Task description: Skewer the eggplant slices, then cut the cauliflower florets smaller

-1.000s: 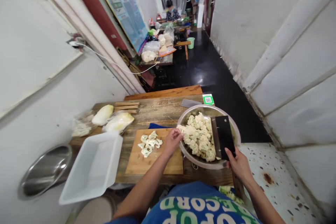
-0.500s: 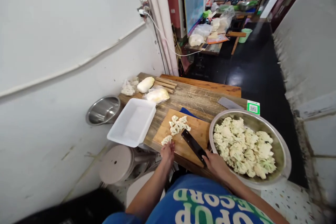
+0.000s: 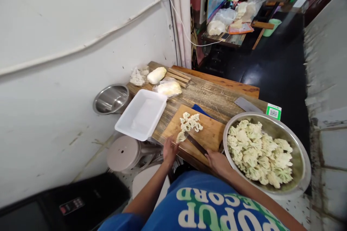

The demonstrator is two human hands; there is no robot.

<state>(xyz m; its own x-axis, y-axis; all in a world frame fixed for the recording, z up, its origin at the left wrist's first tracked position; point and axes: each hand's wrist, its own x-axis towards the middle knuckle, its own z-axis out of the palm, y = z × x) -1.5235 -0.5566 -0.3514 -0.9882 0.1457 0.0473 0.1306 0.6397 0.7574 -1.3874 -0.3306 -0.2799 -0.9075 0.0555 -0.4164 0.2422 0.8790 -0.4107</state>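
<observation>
My right hand [image 3: 218, 160] is closed around the handle of a kitchen knife [image 3: 196, 144], its blade slanting forward and left over the wooden cutting board [image 3: 210, 137]. The knife's tip end meets a cauliflower floret [image 3: 180, 137] at the board's near left part. My left hand [image 3: 170, 150] grips that floret from the left, fingers bent at its edge; their exact contact is partly hidden. Just beyond lies a small group of cut cauliflower pieces [image 3: 190, 122]. To the right stands a large steel bowl [image 3: 300, 162] heaped with cauliflower florets [image 3: 260, 153].
A white plastic tray [image 3: 141, 115] sits left of the board, with a steel bowl [image 3: 111, 99] beyond it. Wrapped cabbage [image 3: 168, 88] and wooden sticks [image 3: 179, 75] lie farther back. A grey flat blade [image 3: 248, 104] rests behind the large bowl. Stools [image 3: 123, 153] stand below left.
The knife has swung from the right of the floret onto it, its blade now edge-on. The view has shifted, so the table appears farther right and the far person's head is out of frame.
</observation>
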